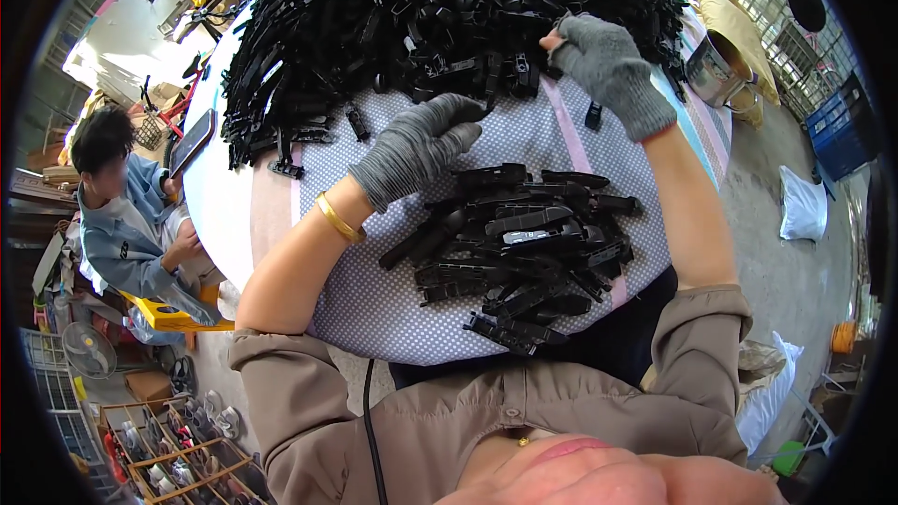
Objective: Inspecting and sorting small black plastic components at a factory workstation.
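Parts (pixel 538 217) of black moulded plastic lie in front of us in two lots on a dotted tablecloth (pixel 412 323): a broad heap (pixel 449 0) across the far side and a smaller pile (pixel 458 276) on the near side. We wear grey knit gloves (pixel 393 173). Our left hand (pixel 430 136) reaches toward the heap's near edge, thumb and index finger slightly apart beside a dark piece; we cannot tell whether they pinch it. Our right hand (pixel 608 65) is at the heap's right, fingers curled in, and we cannot tell whether anything is held there. Just on the near side of it lies a loose part (pixel 593 115). We judge each piece light, stiff and rather smooth, so it may slide against the knit; its thin ends could snap, and the thicker middle seems the safer place to take hold. At the far right we see a metal bucket (pixel 713 79), its inside too dark to read; a beige sack (pixel 744 23) behind it looks full, its contents hidden. Farther right is a blue crate (pixel 835 131), what it holds unclear to us. At near left, a wooden rack (pixel 192 448) with compartments holds what look like shoes (pixel 161 479).
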`<act>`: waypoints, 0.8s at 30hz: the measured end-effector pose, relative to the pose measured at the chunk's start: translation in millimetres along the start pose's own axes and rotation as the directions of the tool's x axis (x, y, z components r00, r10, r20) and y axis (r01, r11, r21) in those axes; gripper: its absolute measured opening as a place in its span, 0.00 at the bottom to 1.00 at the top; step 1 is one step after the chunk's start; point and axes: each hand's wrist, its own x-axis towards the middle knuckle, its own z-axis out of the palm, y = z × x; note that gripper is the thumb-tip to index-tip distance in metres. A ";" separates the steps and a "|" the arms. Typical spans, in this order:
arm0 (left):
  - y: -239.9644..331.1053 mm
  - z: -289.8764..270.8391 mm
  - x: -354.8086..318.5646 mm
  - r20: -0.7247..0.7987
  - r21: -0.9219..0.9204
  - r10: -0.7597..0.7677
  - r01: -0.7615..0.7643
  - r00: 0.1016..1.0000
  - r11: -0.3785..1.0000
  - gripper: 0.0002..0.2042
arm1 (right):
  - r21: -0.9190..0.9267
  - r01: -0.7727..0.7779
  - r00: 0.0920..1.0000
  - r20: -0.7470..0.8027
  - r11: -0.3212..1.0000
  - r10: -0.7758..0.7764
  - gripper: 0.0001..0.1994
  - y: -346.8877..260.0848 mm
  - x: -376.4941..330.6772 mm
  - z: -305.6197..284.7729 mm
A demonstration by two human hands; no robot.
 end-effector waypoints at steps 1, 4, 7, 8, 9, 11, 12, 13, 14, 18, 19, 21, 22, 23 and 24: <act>0.5 0.9 0.2 0.002 0.002 0.003 -0.003 1.000 1.000 0.17 | -0.189 -0.060 0.998 -0.014 0.980 0.058 0.10 7.6 3.3 3.2; 1.1 3.3 2.7 -0.059 0.105 -0.069 0.075 0.996 0.992 0.18 | -0.223 -0.029 0.995 0.088 0.974 0.050 0.12 12.1 1.6 14.8; 3.7 1.0 1.9 -0.060 0.121 -0.249 0.255 0.967 0.959 0.18 | -0.374 -0.060 0.961 0.229 0.926 0.155 0.12 4.6 -1.5 17.1; 2.0 1.2 -0.9 -0.060 0.123 -0.205 0.211 0.977 0.970 0.18 | -0.382 -0.106 0.927 0.296 0.918 0.231 0.14 1.7 0.5 13.5; -0.3 0.2 -3.0 -0.060 0.124 -0.157 0.164 0.986 0.979 0.18 | -0.381 -0.103 0.928 0.296 0.919 0.227 0.14 -2.6 0.6 10.9; -3.3 -0.1 -5.6 -0.056 0.118 -0.108 0.114 0.993 0.987 0.17 | -0.396 -0.133 0.931 0.265 0.909 0.251 0.12 -10.7 -2.9 7.6; -3.6 0.5 -5.7 -0.046 0.110 -0.055 0.060 0.997 0.992 0.17 | -0.398 -0.131 0.931 0.265 0.908 0.250 0.12 -8.9 -5.0 8.1; -3.0 0.4 -4.9 -0.048 0.108 -0.053 0.058 0.997 0.992 0.17 | -0.232 -0.105 0.971 0.188 0.967 0.150 0.12 -4.6 -8.3 9.6; -1.9 -0.1 -3.6 -0.064 0.077 -0.056 0.061 0.996 0.995 0.17 | -0.063 -0.056 0.994 0.092 0.996 0.062 0.11 -3.1 -10.5 10.0; 18.3 -1.8 -6.1 0.021 -0.126 -0.111 0.113 0.994 0.986 0.19 | 0.677 -0.449 0.888 0.412 0.582 0.206 0.09 -44.3 -14.8 7.4; 17.5 0.0 -6.9 0.018 -0.127 -0.113 0.114 0.993 0.985 0.19 | 0.677 -0.450 0.887 0.414 0.582 0.204 0.09 -51.1 -16.8 7.7; 14.2 3.7 -8.1 0.010 -0.130 -0.078 0.079 0.997 0.988 0.19 | 0.651 -0.501 0.850 0.496 0.570 0.180 0.08 -61.5 -19.2 4.2; 13.2 4.4 -7.8 0.011 -0.130 -0.079 0.080 0.997 0.988 0.19 | 0.649 -0.541 0.823 0.538 0.535 0.181 0.08 -56.9 -19.2 8.1; 12.4 4.8 -7.3 0.016 -0.161 -0.064 0.066 0.998 0.985 0.19 | 0.649 -0.542 0.823 0.538 0.534 0.182 0.08 -56.8 -20.4 6.6; 11.6 4.4 -7.2 0.018 -0.189 -0.050 0.052 0.999 0.981 0.19 | 0.668 -0.567 0.811 0.555 0.482 0.185 0.09 -58.0 -21.2 4.5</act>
